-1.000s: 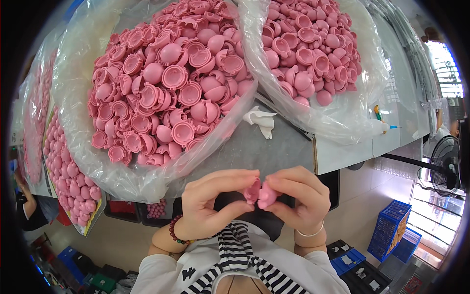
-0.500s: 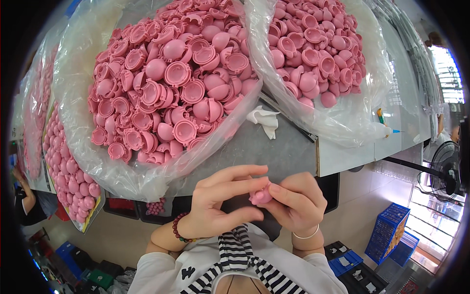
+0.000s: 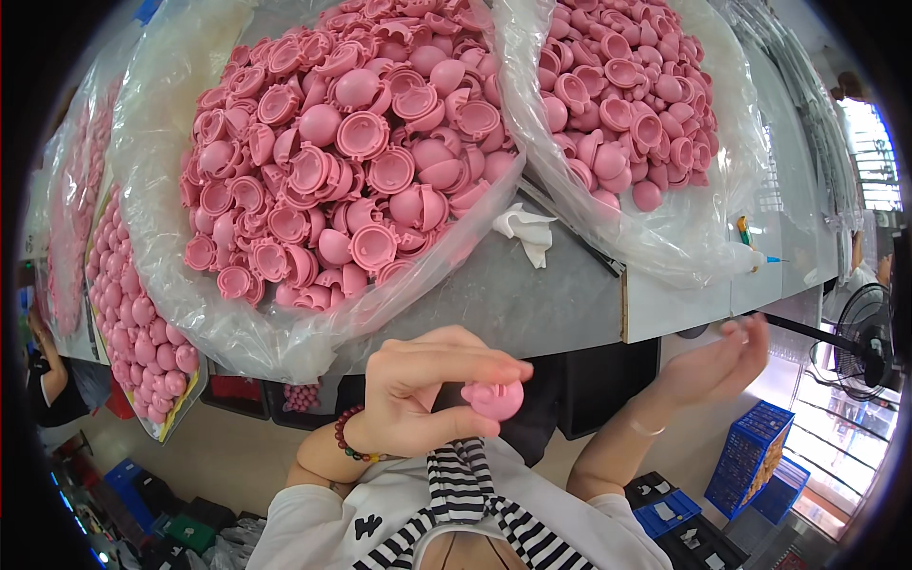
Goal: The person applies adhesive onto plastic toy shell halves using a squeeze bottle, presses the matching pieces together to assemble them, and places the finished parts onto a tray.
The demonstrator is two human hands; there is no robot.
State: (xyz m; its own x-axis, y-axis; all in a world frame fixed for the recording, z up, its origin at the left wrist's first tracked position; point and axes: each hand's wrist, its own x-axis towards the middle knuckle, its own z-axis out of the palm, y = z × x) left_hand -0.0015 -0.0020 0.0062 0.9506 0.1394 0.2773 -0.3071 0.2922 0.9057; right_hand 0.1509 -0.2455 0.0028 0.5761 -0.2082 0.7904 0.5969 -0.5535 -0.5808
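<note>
My left hand (image 3: pixel 410 391) pinches a small round pink plastic piece (image 3: pixel 500 401) between thumb and fingers, in front of the table's near edge. The piece has a little bump on its upper side. My right hand (image 3: pixel 714 363) is stretched out to the right, off the table's edge, with nothing visible in its loosely bent, slightly blurred fingers. The nearest thing to it is a translucent bottle (image 3: pixel 744 256) with a thin blue needle tip, lying on the table at the right.
A clear plastic bag (image 3: pixel 304 356) with a heap of pink half shells (image 3: pixel 366 136) covers much of the grey table (image 3: pixel 456 309). Another open bag (image 3: pixel 655 252) of shells stands right of it. Crumpled white tissue (image 3: pixel 527 231) lies between. Joined pink balls (image 3: pixel 133 313) fill a tray at left.
My right hand has let go of the pink piece and swung out to the right. My left hand still holds the piece, now with its round side showing. The view has shifted slightly.
</note>
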